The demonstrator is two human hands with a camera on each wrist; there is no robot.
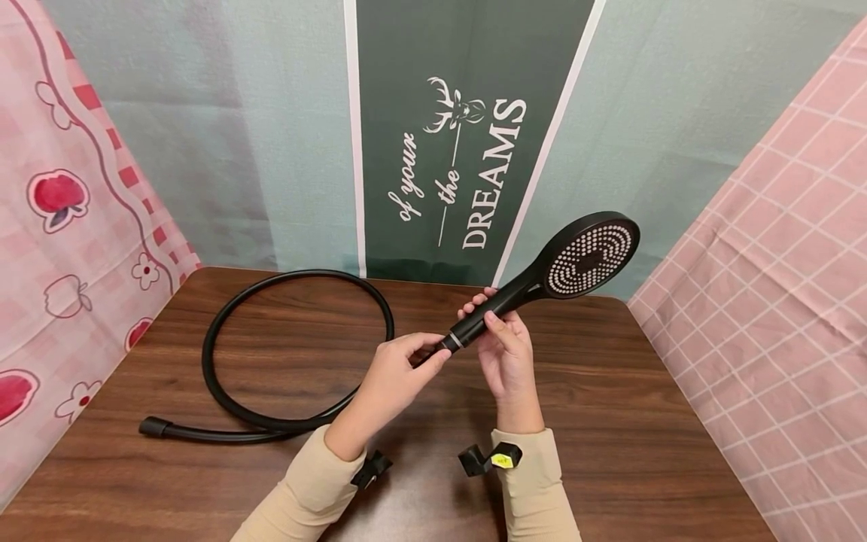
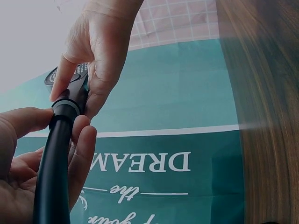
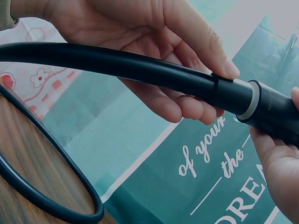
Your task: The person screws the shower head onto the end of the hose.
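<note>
A black shower head (image 1: 589, 256) with a round face of pale nozzles is held up above the table, tilted to the upper right. My right hand (image 1: 506, 350) grips its handle (image 3: 273, 107), thumb in front and fingers behind. With thumb and fingers, my left hand (image 1: 396, 376) pinches the end fitting (image 3: 229, 93) of a black hose (image 1: 210, 361) at the handle's lower end. A light ring (image 3: 254, 100) shows where fitting and handle meet. Whether the threads are engaged cannot be seen. In the left wrist view the hose runs back past the left palm.
The hose lies in a large loop on the brown wooden table (image 1: 609, 421), its free end connector (image 1: 154, 427) at the left. Green printed cloth (image 1: 298, 150) hangs behind. Pink cloths stand at the left (image 1: 61, 263) and right (image 1: 765, 248).
</note>
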